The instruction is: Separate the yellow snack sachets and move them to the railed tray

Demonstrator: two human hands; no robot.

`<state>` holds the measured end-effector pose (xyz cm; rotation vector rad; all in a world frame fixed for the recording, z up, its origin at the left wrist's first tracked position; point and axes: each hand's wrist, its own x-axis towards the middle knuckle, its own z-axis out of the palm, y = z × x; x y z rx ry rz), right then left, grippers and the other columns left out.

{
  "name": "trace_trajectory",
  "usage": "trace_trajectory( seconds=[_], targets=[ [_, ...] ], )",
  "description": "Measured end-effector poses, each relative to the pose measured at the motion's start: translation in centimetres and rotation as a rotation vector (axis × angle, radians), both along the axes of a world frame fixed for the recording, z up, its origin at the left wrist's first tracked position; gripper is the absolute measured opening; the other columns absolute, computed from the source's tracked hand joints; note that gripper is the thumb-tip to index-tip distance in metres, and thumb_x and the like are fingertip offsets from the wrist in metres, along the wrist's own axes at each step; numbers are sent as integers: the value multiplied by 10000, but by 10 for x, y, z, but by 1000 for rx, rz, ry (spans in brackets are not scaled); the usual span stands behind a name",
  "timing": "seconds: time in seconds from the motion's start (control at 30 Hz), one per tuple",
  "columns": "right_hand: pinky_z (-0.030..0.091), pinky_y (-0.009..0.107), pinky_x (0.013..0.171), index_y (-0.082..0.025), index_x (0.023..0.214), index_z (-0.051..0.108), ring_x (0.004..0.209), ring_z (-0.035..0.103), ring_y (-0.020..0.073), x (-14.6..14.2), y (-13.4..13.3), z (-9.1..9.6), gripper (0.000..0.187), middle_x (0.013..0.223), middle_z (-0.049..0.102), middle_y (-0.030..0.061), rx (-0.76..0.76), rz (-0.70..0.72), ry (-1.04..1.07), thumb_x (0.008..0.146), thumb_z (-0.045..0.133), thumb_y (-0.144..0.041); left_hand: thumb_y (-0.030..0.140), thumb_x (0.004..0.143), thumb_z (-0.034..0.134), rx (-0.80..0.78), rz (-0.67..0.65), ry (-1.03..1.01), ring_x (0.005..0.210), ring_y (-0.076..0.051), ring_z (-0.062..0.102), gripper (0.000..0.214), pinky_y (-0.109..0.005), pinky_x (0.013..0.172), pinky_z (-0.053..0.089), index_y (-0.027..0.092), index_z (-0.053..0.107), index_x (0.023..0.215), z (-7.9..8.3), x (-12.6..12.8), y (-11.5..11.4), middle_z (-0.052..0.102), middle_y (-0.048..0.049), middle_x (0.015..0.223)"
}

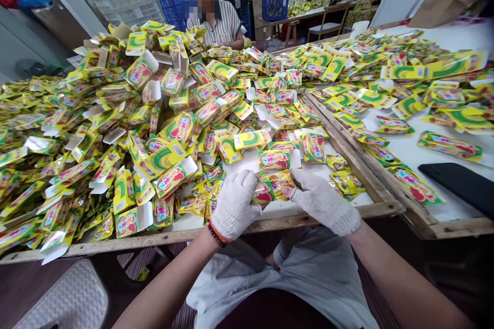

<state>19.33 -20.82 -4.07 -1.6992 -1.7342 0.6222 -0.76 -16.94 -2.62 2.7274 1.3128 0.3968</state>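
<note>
My left hand (236,206), in a white knit glove with fingertips curled, grips a small yellow-green printed carton (264,190) near the table's front edge. A shiny yellow packet (282,184) lies against the carton's right end. My right hand (326,201), also gloved, pinches this packet between thumb and fingers; how far it reaches into the carton cannot be made out. Just behind lies another carton (274,159) with a white flap. Loose packets (195,204) rest left of my left hand, and more packets (346,181) lie beyond my right hand.
A high heap of cartons (177,126) covers the left side. Wooden rails (347,149) divide the tabletops. On the right table lie flat cartons (450,145) and a black phone (459,185). Across the heap sits a person in a striped shirt (224,25). A blue basket (276,0) stands behind.
</note>
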Motion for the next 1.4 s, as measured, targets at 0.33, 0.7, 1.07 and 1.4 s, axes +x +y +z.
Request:
trace_trajectory(
  seconds=[0.33, 0.7, 1.07, 1.4],
  targets=[
    [413, 272, 665, -197, 848, 625, 745, 597, 181, -11, 0, 8, 109, 831, 680, 50, 8, 66, -103, 833, 549, -274, 284, 710, 665, 11, 41, 34, 982, -276, 516, 389, -384, 814, 442, 202, 495, 1050, -5, 2, -7, 564, -70, 1071],
    [360, 229, 473, -180, 856, 682, 448, 502, 120, -10, -4, 14, 238, 478, 573, -23, -290, 202, 281, 828, 464, -270, 235, 691, 652, 47, -9, 104, 964, -285, 511, 493, -409, 790, 435, 207, 501, 1159, 1, 2, -7, 566, -80, 1095],
    [355, 221, 488, -185, 680, 525, 435, 493, 106, -17, -10, 18, 281, 449, 580, -13, -341, 170, 494, 882, 452, -367, 425, 692, 746, -234, 3, -575, 1138, -281, 520, 711, -407, 943, 453, 182, 422, 1276, 0, -9, 0, 520, -129, 1233],
    [349, 227, 504, -195, 576, 556, 524, 500, 103, -6, -2, -1, 299, 539, 568, -24, -45, 154, 24, 822, 603, -359, 455, 769, 675, -776, 68, -719, 780, -160, 601, 395, -248, 669, 491, 156, 577, 1009, -4, -23, -2, 635, -25, 858]
  ],
)
